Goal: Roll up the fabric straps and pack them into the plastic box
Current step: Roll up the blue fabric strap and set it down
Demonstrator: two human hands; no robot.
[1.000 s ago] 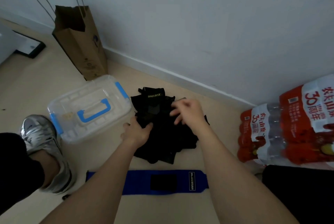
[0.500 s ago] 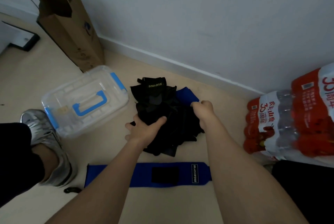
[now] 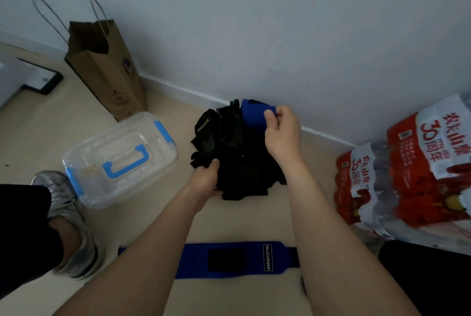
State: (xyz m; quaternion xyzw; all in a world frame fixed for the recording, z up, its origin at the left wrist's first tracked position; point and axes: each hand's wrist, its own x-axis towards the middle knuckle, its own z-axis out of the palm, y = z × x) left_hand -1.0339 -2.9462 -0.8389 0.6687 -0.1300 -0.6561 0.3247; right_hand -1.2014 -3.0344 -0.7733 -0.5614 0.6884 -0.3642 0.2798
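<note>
A pile of black fabric straps (image 3: 239,160) lies on the floor (image 3: 242,221), close to the baseboard. One black piece at the left side of the pile carries yellow lettering. The near left edge of the pile is gripped by the left hand (image 3: 205,182): the thumb is laid on top of the fabric and the fingers are hidden beneath it.

A blue strap (image 3: 252,116) is pinched by the right hand (image 3: 281,134) between the thumb and the curled fingers. It is held at the far side of the pile, against the top of the black fabric. How much of it is buried in the pile cannot be determined.

A flat blue strap (image 3: 229,259) is laid out unrolled across the floor nearest the person, well apart from the pile. Both ends are partly covered by the forearms. A black patch and a small black label are visible on it.

The plastic box (image 3: 84,196) stands on the floor to the left of the pile, near it but not touching. It is transparent and its lid is closed. A blue handle (image 3: 127,165) is folded flat on the lid, and blue latches are fitted at both ends.

A silver shoe (image 3: 68,203) is positioned just beside the near left corner of the box. A brown paper bag (image 3: 109,78) stands upright against the wall behind the box. Shrink-wrapped packs of bottled water (image 3: 407,175) with red labels are stacked at the right.
</note>
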